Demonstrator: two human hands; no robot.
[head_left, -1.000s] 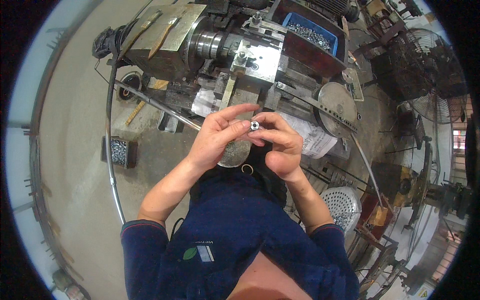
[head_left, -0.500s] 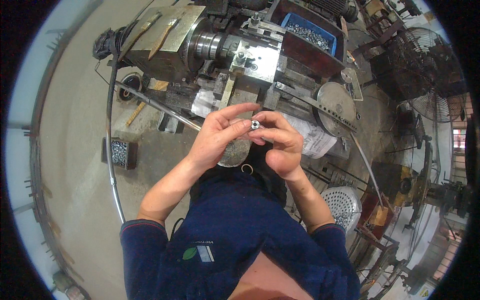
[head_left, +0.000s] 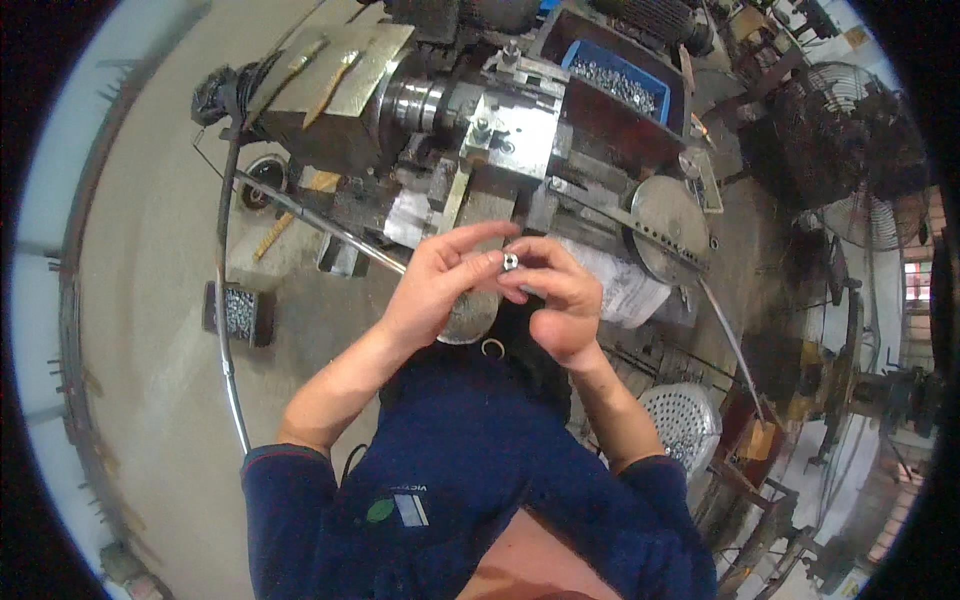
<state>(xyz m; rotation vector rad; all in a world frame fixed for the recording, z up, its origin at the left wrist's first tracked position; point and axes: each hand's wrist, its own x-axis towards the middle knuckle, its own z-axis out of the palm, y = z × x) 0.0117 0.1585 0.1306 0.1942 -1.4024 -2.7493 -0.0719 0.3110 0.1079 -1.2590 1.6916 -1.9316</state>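
Far left, on the floor (head_left: pixel 150 250): one small dark tray of metal bits (head_left: pixel 238 314), rectangular, well apart from my hands.

Left of centre: my left hand (head_left: pixel 435 290), raised in front of my chest, forefinger stretched toward the right, thumb under it. Its fingertips touch the small metal nut (head_left: pixel 510 261) from the left side.

Centre: the small metal nut, silvery, round with a dark hole, sits between the fingertips of both hands, at the top of the grip and clear of both palms. It hangs in the air in front of the lathe (head_left: pixel 470 120), not resting on anything.

Right of centre: my right hand (head_left: pixel 560 300), fingers curled, pinching the nut from the right. Both hands are clenched on it together.

Behind, upper right: one blue bin (head_left: pixel 655 88), rectangular, filled with small grey metal parts, set on the machine. Below it a round grey perforated disc (head_left: pixel 668 222).

Just right of my right hand: a white printed sheet (head_left: pixel 625 290), crumpled, its print too small to tell.

Lower right: a round white perforated basket (head_left: pixel 683 425).
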